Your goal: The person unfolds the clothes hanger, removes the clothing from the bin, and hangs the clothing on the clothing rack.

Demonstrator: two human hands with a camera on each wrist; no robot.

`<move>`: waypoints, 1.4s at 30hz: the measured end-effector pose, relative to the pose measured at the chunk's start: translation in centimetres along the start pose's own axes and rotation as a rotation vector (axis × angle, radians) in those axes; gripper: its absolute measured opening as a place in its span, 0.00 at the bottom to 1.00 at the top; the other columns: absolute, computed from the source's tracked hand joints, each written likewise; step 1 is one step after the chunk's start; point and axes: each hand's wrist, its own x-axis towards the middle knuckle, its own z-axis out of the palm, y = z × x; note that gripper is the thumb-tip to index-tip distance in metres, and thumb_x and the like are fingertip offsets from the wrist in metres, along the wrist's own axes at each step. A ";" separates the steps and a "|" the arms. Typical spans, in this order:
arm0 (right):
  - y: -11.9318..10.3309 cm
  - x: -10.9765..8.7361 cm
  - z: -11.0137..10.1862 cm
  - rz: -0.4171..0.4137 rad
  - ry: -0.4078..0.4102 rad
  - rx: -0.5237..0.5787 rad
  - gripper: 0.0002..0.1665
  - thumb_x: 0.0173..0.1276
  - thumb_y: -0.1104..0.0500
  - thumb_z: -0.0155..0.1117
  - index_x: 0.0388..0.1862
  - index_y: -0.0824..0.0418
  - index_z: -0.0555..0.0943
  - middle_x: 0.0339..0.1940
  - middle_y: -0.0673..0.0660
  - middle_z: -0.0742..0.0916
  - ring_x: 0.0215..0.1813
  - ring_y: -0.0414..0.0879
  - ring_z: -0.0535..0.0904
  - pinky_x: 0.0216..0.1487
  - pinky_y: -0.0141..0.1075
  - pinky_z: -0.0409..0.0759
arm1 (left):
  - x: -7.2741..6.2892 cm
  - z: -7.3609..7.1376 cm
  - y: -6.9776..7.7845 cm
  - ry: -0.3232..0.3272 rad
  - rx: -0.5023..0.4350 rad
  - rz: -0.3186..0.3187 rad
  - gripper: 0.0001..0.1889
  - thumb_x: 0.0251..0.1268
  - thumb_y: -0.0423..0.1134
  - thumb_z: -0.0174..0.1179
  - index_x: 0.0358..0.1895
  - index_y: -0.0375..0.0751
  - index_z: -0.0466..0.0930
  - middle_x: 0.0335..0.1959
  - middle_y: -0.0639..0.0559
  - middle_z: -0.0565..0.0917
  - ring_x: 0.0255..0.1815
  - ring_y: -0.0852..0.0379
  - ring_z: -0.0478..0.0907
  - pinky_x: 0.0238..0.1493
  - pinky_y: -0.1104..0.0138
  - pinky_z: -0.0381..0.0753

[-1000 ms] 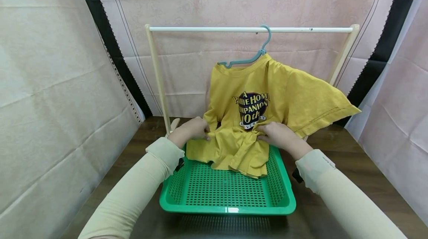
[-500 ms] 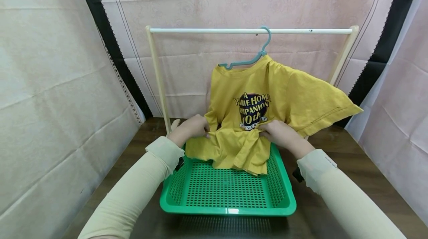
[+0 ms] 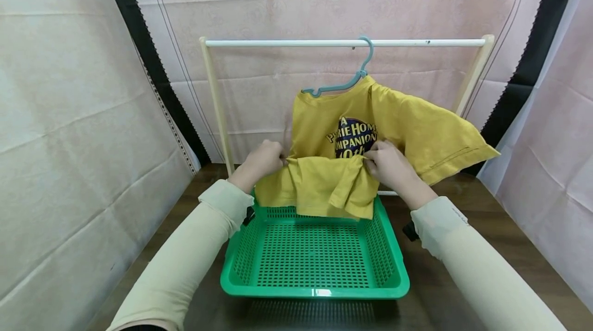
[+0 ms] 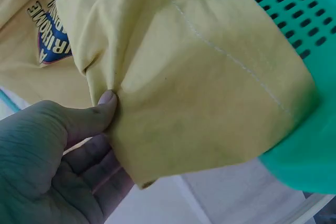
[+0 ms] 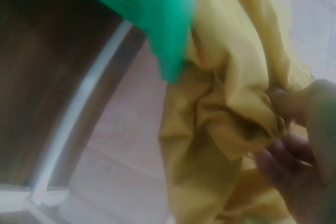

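A yellow T-shirt (image 3: 319,115) with a dark printed emblem hangs from a light-blue hanger (image 3: 340,87). One hanger arm shows bare above the collar at left; the other is hidden inside the shirt, whose right sleeve spreads outward. My left hand (image 3: 265,161) pinches the folded-up lower part of the shirt at its left side; in the left wrist view, the thumb (image 4: 94,119) presses the cloth. At the fold's right side, my right hand (image 3: 393,166) pinches the fabric, blurred in the right wrist view. The lower flap drapes over the back of a green basket (image 3: 315,291).
The hanger hooks over the white bar (image 3: 278,43) of a small clothes rack, with cream posts (image 3: 214,94) at both ends. The basket stands on a dark wooden table (image 3: 445,269). Pale cloth (image 3: 259,12) walls the back and both sides.
Both hands have risen with the pinched cloth, lifting the shirt's hem out of the basket's middle. The fold now covers the lower part of the emblem. The hanger stays on the bar.
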 end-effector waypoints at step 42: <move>1.1 2.2 0.6 0.288 -0.366 0.108 0.23 0.67 0.65 0.58 0.60 0.69 0.81 0.49 0.70 0.87 0.14 0.43 0.65 0.21 0.37 0.67 | 0.7 1.2 -0.3 0.005 -0.157 -0.158 0.24 0.69 0.34 0.56 0.13 0.47 0.60 0.13 0.56 0.53 0.15 0.59 0.48 0.18 0.66 0.53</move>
